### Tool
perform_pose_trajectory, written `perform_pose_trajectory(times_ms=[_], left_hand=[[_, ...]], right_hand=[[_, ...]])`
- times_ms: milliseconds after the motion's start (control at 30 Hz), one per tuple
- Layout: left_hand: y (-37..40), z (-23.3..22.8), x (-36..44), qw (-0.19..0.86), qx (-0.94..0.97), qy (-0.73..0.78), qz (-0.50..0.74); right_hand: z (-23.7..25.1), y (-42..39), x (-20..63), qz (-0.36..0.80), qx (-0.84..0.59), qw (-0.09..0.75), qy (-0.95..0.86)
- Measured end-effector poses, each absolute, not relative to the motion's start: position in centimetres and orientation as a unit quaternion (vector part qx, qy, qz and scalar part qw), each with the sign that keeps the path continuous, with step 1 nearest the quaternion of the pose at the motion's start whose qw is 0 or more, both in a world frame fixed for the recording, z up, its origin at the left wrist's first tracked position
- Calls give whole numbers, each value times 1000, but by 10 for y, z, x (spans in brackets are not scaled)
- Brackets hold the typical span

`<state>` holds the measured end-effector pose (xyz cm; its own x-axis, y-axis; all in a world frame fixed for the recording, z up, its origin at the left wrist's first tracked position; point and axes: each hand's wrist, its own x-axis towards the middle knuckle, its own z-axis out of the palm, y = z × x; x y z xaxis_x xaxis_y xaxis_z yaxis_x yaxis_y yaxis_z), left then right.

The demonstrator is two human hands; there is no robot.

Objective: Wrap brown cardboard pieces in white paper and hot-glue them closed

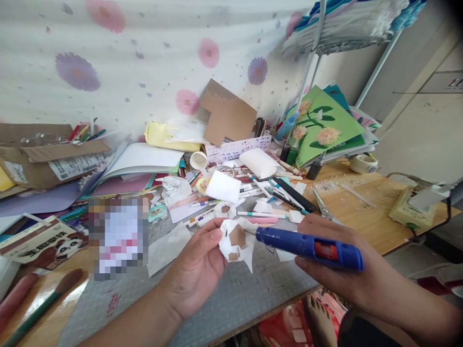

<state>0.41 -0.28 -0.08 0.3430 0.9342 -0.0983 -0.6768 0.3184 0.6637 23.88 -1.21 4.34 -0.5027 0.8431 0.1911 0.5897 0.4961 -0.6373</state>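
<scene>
While the left hand (pixel 195 270) pinched a paper piece (pixel 237 243) between thumb and fingertips, the right hand (pixel 336 265) was closed around a blue glue gun (pixel 307 246). The gun's nozzle touched the paper piece at its right edge, beside a brown patch on the paper. Both hands sat well apart at the wrists and converged at the paper, above a grey cutting mat (pixel 231 299).

The mat's near edge ran along the table edge (pixel 275 313), just below the hands. Open mat surface lay beneath and in front of the left forearm; this was the only bare working room near the hands. To the right, a strip of bare wooden table (pixel 361 207) remained open, with scissors (pixel 323 205) lying on it near the right hand.

Beyond the hands, loose pens (pixel 260 214), paper scraps and a white card (pixel 223 187) covered the mat closely, leaving no gaps. A tape roll (pixel 363 164) sat farther right near the table's far edge.

At far left, an open cardboard box (pixel 47 159) held pens and pencils, standing tilted at its back corner. A green card (pixel 325 125) with paper flowers leaned at far right, under a wire shelf (pixel 347 29) loaded with stacked paper.
</scene>
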Motion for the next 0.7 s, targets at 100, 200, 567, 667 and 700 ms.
perform_pose_trajectory(times_ms=[100, 200, 567, 667, 700], left_hand=[[-3, 0, 4, 781, 266, 230, 517], [-4, 1, 4, 781, 262, 234, 517], [-6, -1, 3, 781, 264, 248, 509], [-5, -1, 4, 779, 271, 253, 506], [-4, -1, 3, 780, 271, 254, 504]], right_hand=[[42, -11, 238, 247, -437, 246, -829], [40, -11, 238, 245, -440, 241, -829], [45, -10, 237, 242, -435, 256, -829], [45, -12, 236, 253, -444, 246, -824], [45, -13, 236, 253, -448, 248, -821]])
